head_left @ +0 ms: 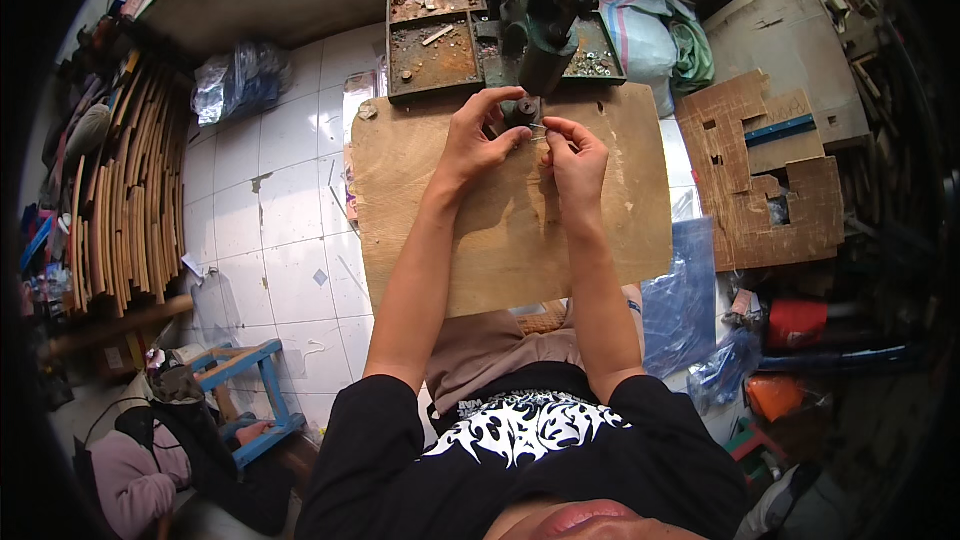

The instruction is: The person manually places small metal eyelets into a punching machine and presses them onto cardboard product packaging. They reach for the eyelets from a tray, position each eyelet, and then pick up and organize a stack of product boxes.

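My left hand curves around a short dark metal post at the far edge of the wooden board. Its thumb lies at the near side of the post, its index finger at the far side. Just to the right, my right hand is closed in a pinch. From its fingertips a thin, pale, pin-like piece points left toward the post; its exact kind is too small to tell. Directly beyond both hands stands a dark green hand press, its ram above the post.
A rusty compartment tray with small metal bits sits left of the press, another tray section right of it. Stacked wooden strips line the left side. Cut plywood pieces, blue plastic sheeting and a blue stool frame surround the board.
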A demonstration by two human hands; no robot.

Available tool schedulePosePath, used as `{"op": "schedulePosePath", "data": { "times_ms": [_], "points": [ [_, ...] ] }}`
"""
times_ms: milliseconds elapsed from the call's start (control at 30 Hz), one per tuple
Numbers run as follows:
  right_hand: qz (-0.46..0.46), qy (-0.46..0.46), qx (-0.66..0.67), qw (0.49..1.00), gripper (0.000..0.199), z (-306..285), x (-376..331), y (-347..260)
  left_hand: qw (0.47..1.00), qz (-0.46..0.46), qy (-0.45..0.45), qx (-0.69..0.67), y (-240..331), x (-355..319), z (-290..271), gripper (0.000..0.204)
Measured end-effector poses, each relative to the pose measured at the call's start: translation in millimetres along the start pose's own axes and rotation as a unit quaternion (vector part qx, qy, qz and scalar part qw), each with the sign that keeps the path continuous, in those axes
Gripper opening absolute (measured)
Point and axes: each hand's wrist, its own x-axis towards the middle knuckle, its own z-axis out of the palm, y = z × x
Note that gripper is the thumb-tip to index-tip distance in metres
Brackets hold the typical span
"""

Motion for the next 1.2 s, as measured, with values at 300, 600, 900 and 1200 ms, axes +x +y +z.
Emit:
{"op": "schedulePosePath", "data": {
  "times_ms": [300, 600, 900, 1200],
  "points": [
    [-0.041, 0.03, -0.048, 0.998, 0.013, 9, -1, 0, 0.998, 0.044, 0.036, 0.035, 1, 3, 4, 0.044],
    [-0.171, 0.085, -0.139, 0.972, 0.011, 14, 0, 7, 0.998, 0.037, 0.031, 0.042, 5, 2, 3, 0.044],
    [-0.166, 0.108, -0.161, 0.967, 0.009, 16, 0, 6, 0.997, 0.05, 0.036, 0.046, 0, 3, 6, 0.041],
    [-0.094, 0.045, -0.113, 0.988, 0.01, 4, 10, 5, 0.996, 0.049, 0.046, 0.063, 1, 2, 6, 0.038]
  ]
}}
